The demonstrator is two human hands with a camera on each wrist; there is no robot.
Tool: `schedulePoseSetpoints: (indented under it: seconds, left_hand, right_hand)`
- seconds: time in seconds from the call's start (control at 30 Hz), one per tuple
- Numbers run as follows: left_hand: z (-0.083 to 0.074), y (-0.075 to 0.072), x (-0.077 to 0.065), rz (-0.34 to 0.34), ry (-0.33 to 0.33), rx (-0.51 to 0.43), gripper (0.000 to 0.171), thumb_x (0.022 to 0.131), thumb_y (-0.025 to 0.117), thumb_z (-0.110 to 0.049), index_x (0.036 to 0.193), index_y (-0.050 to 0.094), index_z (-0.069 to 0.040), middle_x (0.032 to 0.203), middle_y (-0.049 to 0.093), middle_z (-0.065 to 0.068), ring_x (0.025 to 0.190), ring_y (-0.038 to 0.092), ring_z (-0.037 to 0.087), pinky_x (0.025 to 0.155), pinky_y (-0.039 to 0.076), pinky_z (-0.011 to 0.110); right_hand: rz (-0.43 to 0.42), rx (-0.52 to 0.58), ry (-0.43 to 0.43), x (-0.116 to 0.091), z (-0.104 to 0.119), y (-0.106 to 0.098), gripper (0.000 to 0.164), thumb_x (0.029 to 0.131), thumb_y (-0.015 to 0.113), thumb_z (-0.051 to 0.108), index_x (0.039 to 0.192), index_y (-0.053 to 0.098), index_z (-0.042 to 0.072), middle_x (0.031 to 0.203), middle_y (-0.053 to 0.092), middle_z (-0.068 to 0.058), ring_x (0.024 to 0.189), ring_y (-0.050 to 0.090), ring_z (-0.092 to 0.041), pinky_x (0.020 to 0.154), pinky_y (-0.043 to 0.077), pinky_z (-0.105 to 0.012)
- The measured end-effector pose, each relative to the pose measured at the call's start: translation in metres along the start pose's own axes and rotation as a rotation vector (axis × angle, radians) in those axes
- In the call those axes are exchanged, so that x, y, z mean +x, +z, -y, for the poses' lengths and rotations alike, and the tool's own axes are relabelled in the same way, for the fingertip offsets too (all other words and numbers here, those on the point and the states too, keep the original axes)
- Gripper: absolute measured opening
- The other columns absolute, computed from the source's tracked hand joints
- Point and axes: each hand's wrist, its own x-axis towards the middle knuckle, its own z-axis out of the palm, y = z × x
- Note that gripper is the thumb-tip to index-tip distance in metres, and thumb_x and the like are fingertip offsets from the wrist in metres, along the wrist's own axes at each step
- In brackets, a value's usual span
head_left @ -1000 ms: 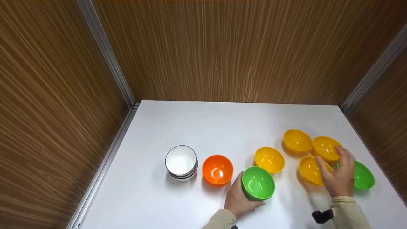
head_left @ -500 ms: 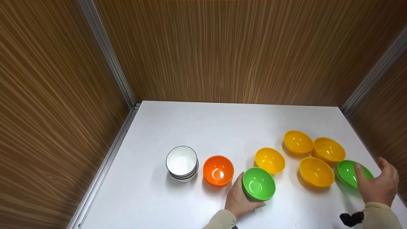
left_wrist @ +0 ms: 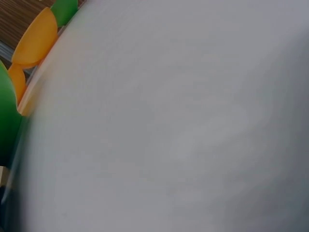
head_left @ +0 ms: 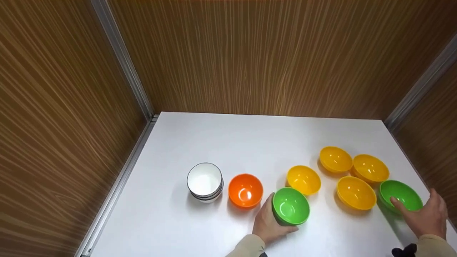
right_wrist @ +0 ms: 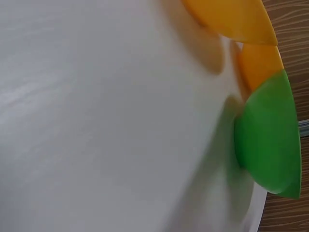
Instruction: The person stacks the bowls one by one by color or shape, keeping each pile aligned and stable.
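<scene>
In the head view my left hand (head_left: 268, 222) grips a stack of green bowls (head_left: 291, 206) from its left and near side, fingers and thumb around the outside. A second rim shows just under the top bowl. Far right on the table, another green bowl (head_left: 400, 196) sits upright. My right hand (head_left: 426, 216) is at its near right side, thumb and fingers spread apart; the thumb overlaps the bowl's inside in this view. The right wrist view shows that green bowl (right_wrist: 270, 137) from the side, with no fingers visible there.
An orange bowl (head_left: 245, 191) and stacked white bowls with dark rims (head_left: 204, 180) stand left of my left hand. Several yellow bowls (head_left: 356, 192) stand between and behind the green ones. Wood-grain panels (head_left: 250, 57) enclose the white table (head_left: 171, 228).
My right hand has moved right from over the yellow bowls to the far-right green bowl, then lowered slightly. The left hand keeps its hold on the green bowls.
</scene>
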Motion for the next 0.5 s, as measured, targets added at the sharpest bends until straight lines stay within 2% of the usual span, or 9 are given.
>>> schedulePoseSetpoints:
  seconds: [0.3, 0.5]
  left_hand:
    - [0.002, 0.001, 0.001, -0.009, 0.022, 0.004, 0.123, 0.048, 0.072, -0.071, 0.143, 0.022, -0.01, 0.137, 0.04, -0.002, 0.12, 0.043, 0.014, 0.1, 0.036, 0.035]
    - [0.0, 0.001, 0.0, -0.013, 0.011, 0.002, 0.122, 0.049, 0.072, -0.071, 0.144, 0.022, -0.012, 0.136, 0.04, -0.002, 0.119, 0.044, 0.014, 0.099, 0.037, 0.036]
  right_hand:
    - [0.065, 0.005, 0.029, -0.001, -0.009, 0.011, 0.123, 0.068, 0.07, 0.058, 0.142, -0.006, -0.005, 0.144, -0.007, -0.032, 0.129, 0.005, -0.052, 0.096, 0.017, -0.069]
    - [0.117, 0.061, 0.053, -0.002, -0.011, 0.017, 0.127, 0.067, 0.071, 0.059, 0.142, -0.014, 0.001, 0.143, -0.008, -0.033, 0.127, 0.004, -0.054, 0.094, 0.016, -0.071]
